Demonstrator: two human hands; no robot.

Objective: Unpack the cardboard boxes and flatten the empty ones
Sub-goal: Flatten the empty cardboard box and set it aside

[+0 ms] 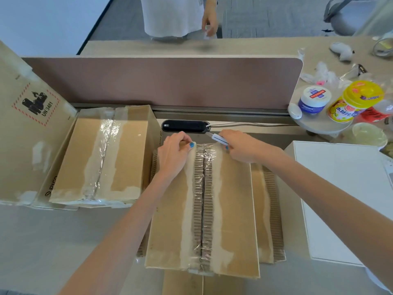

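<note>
A closed cardboard box [168, 220] lies in front of me, its middle seam torn down to the corrugation and covered with clear tape. My left hand [173, 153] rests on the box's far left corner, fingers curled and pinching at the tape edge. My right hand [238, 149] grips a small white box cutter [218, 139] at the far end of the seam. A second taped box [125, 154] sits to the left, inside a larger open carton with a UN 3481 label [36, 105].
A flat white box [340, 199] lies at the right. A black power strip [184, 125] with a white cable sits behind the box, under the brown desk divider [170, 81]. Jars, tubs and wrappers crowd a round stand [319, 124] far right. Another person stands beyond the divider.
</note>
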